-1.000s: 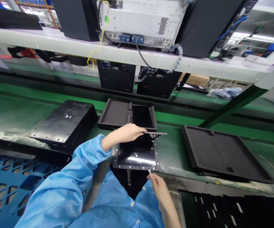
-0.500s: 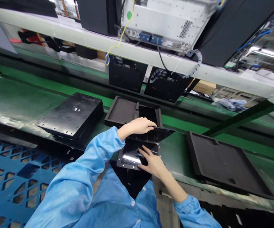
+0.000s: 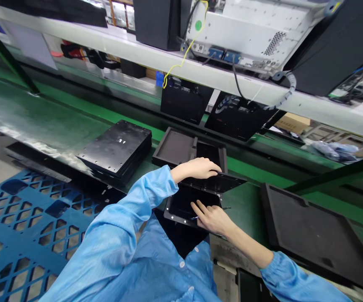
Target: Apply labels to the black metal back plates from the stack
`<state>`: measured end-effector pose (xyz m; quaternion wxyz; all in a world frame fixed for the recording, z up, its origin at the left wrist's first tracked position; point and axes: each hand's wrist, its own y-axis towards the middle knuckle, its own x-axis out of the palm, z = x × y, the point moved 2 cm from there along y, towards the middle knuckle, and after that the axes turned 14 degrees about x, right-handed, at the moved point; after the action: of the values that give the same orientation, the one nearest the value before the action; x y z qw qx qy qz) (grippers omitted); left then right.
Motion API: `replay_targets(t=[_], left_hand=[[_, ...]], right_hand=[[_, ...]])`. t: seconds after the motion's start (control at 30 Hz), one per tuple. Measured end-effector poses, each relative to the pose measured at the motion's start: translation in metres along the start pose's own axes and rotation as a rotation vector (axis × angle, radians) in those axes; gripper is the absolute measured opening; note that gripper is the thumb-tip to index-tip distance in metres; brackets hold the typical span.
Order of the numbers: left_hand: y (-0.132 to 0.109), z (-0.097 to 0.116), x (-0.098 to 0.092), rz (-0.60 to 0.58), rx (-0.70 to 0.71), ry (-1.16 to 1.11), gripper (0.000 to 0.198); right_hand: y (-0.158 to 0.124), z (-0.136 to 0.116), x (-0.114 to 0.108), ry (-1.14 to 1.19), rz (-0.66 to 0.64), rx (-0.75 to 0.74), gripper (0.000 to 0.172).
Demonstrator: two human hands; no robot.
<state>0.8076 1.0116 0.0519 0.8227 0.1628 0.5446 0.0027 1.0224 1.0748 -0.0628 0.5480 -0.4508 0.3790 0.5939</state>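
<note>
My left hand (image 3: 202,168) is closed on the upper edge of a thin black panel (image 3: 232,183), which stands tilted up. Below it, a second black panel (image 3: 177,205) with a row of bright holes along its near edge lies at the bench's front. Over that lower panel is my right hand (image 3: 214,218), its fingers bent. A thin pen-like tool (image 3: 227,208) runs through this hand, with a bluish tip showing by the fingertips. Its exact kind is too small to tell.
Stacked black panels (image 3: 115,147) lie to the left. Behind my hands sits a dark foam tray (image 3: 175,147); another dark tray (image 3: 313,226) is at the right. A white shelf (image 3: 131,50) with metal equipment and cables crosses above. A blue plastic pallet (image 3: 21,239) is on the floor.
The camera view has shifted, so the scene sits further right. My right hand's fingers have drawn closer together over the lower panel. My left hand still holds the tilted panel.
</note>
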Motion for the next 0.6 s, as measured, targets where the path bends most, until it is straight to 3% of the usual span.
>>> replay_targets(t=[0.07,0.17,0.3,0.4,0.5,0.6], left_hand=[[0.001,-0.001,0.000,-0.010,-0.005,0.003,0.039],[0.002,-0.004,-0.001,-0.002,-0.006,0.002,0.039],[0.005,-0.005,-0.002,0.009,-0.004,-0.002,0.040],[0.004,-0.002,-0.003,-0.001,-0.016,0.008,0.040],[-0.001,0.006,-0.002,0.005,-0.013,0.021,0.038],[-0.008,0.018,0.004,0.020,-0.017,0.059,0.037]], right_hand=[[0.005,0.014,-0.013,-0.027,0.093,-0.023,0.045],[0.014,0.035,-0.033,-0.056,0.120,0.008,0.023],[0.006,0.049,-0.067,0.072,0.143,0.091,0.024],[-0.030,0.060,-0.105,0.373,0.144,0.203,0.026],[-0.081,0.094,-0.145,0.729,0.194,0.571,0.023],[-0.119,0.150,-0.171,1.061,0.399,1.002,0.035]])
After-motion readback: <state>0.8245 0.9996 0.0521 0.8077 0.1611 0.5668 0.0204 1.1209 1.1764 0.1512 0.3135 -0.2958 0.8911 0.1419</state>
